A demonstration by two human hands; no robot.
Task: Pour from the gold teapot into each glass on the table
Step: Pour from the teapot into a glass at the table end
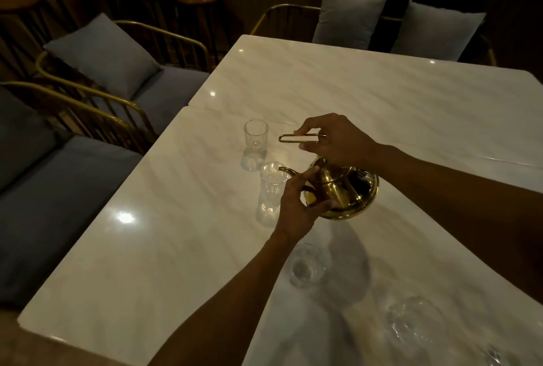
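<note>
Your right hand (338, 139) pinches the looped wire handle (293, 138) of the gold teapot (342, 192), tilted with its spout (286, 171) at the rim of the second glass (270, 195). Your left hand (299, 204) curls its fingers (308, 177) against the pot's front, beside that glass. Another glass (255, 142) stands farther off, and two more (307, 265) (417, 324) sit nearer you on the marble bench (147, 262).

A single wide-angle view looks from the person's head, forward and steeply down across the pale marble counter (323, 89). It sits close above the counter's near end, where both forearms enter from the bottom edge. Beyond the counter's far edge and left side, cushioned chairs (111, 77) fall into the dim, curved margins of the picture.
</note>
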